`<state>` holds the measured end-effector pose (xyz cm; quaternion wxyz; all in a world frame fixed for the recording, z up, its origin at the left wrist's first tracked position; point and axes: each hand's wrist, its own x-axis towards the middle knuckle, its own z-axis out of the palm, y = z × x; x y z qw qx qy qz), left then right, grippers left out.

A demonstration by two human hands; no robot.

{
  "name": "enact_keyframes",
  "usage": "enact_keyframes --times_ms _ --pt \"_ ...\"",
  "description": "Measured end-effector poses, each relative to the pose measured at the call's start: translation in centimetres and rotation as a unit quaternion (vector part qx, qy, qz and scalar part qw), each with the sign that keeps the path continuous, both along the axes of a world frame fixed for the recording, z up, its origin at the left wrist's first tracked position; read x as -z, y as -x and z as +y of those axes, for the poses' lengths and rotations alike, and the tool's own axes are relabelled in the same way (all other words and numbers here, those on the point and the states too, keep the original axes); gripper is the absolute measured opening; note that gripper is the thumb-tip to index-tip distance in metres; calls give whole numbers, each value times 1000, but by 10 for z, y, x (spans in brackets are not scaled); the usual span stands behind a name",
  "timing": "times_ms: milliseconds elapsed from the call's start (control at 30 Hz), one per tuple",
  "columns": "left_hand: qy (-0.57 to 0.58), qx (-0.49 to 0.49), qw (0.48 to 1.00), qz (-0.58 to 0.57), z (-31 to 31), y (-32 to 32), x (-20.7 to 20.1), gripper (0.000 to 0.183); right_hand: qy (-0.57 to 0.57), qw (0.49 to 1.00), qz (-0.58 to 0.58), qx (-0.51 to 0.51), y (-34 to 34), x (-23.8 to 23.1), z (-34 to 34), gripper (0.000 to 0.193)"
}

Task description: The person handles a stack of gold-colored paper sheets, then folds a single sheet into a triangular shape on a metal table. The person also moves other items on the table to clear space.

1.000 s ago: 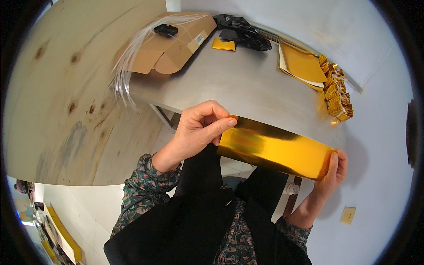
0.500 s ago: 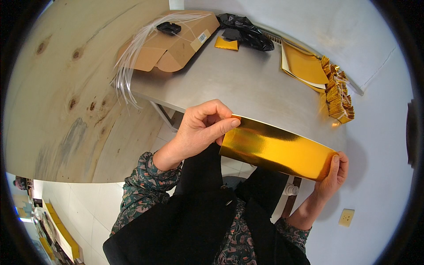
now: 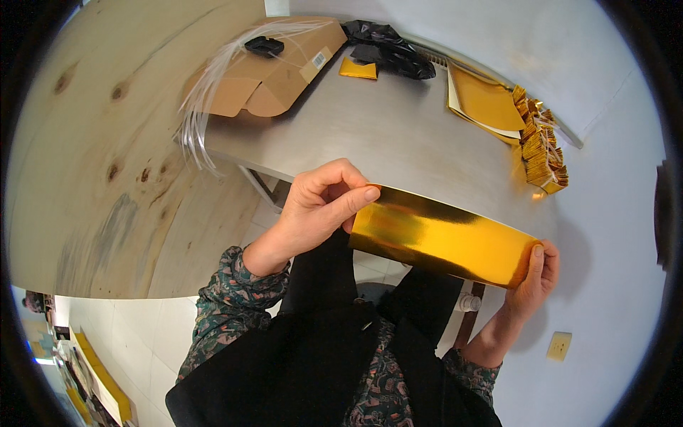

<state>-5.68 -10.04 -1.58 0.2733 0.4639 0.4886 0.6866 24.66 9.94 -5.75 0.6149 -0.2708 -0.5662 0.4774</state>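
A strip of shiny gold foil card [image 3: 441,235] is stretched between my hands, above my lap and the near edge of the table. At its upper left corner my left hand [image 3: 324,203] pinches it between thumb and curled fingers. My right hand [image 3: 537,281] grips the opposite short end, with the thumb on the gold face and the fingers mostly behind. The strip slants down to the right and looks nearly flat. Its back is hidden from me.
On the metal table [image 3: 341,128] lie a cardboard box [image 3: 292,78] with white plastic strips [image 3: 203,107] and a black object [image 3: 265,47], a black plastic bag [image 3: 391,50], a small gold piece [image 3: 358,68], gold sheets [image 3: 487,99] and tied gold bundles [image 3: 544,149]. A wooden panel [image 3: 92,142] borders the left.
Both hands still hold the gold strip in much the same pose. The whole view has shifted slightly, moving things a little to the left.
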Motion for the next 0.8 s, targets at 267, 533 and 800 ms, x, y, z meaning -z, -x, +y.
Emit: enact_keyframes --times_ms 267,533,800 --pt "-6 14 1000 14 0 4 1 12 -15 1000 -10 -14 2 1 0 8" --pt "8 7 1000 -6 -1 3 1 13 -3 1000 1 -29 1 1 0 8" --pt "0 5 1000 -5 -1 4 2 11 1 1000 6 -29 0 1 -1 8"
